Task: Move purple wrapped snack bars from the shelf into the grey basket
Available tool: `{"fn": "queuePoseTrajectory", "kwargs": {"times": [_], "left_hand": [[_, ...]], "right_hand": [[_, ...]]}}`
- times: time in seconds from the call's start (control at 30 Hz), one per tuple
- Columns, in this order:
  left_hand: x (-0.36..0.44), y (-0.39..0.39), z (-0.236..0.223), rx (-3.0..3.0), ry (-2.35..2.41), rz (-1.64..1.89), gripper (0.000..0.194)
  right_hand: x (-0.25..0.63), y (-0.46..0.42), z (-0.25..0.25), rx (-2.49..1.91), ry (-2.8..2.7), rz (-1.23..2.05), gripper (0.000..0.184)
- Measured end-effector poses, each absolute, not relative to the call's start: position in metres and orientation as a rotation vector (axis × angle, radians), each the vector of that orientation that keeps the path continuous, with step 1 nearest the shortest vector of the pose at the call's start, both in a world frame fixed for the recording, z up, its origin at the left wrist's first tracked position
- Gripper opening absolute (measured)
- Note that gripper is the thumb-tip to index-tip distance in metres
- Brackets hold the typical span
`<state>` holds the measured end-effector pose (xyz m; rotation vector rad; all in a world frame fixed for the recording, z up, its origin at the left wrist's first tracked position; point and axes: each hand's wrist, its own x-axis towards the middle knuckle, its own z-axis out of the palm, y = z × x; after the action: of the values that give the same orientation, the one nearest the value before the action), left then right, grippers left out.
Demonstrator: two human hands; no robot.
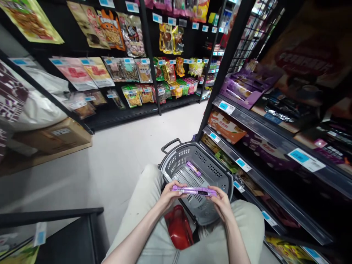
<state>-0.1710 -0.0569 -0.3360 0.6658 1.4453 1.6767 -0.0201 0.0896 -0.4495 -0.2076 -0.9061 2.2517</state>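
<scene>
Between my two hands is a long purple snack packet (194, 190), held level by its ends above a grey shopping basket (220, 179). My left hand (171, 194) pinches the left end, and my right hand (220, 201) grips the right end. A second purple packet (193, 168) lies on the slotted floor of the basket, beyond my hands. The basket's handle (171, 145) sticks out at its far left. Part of the near side of the basket is hidden by my hands and the held packet.
On the right shelf, an open purple display box (242, 86) holds similar packets. Orange cartons (226, 126) stand one shelf lower. A red glossy item (179, 227) sits between my knees. Across the aisle hang bagged snacks (132, 35). A cardboard box (59, 135) rests at the left.
</scene>
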Motion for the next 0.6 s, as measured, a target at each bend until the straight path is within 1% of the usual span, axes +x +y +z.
{"fn": "queuePoseTrajectory", "kwargs": {"times": [0.17,0.47,0.6], "left_hand": [[-0.169,-0.056,-0.338,0.722,1.545,1.631,0.03],[-0.172,-0.056,-0.344,0.849,1.703,1.558,0.035],[-0.173,-0.054,-0.347,0.789,1.657,1.523,0.052]], "right_hand": [[-0.02,0.088,-0.444,-0.297,-0.946,2.113,0.035],[-0.025,0.089,-0.447,-0.47,-1.097,1.857,0.026],[-0.026,0.088,-0.448,-0.435,-1.044,1.817,0.032]]}}
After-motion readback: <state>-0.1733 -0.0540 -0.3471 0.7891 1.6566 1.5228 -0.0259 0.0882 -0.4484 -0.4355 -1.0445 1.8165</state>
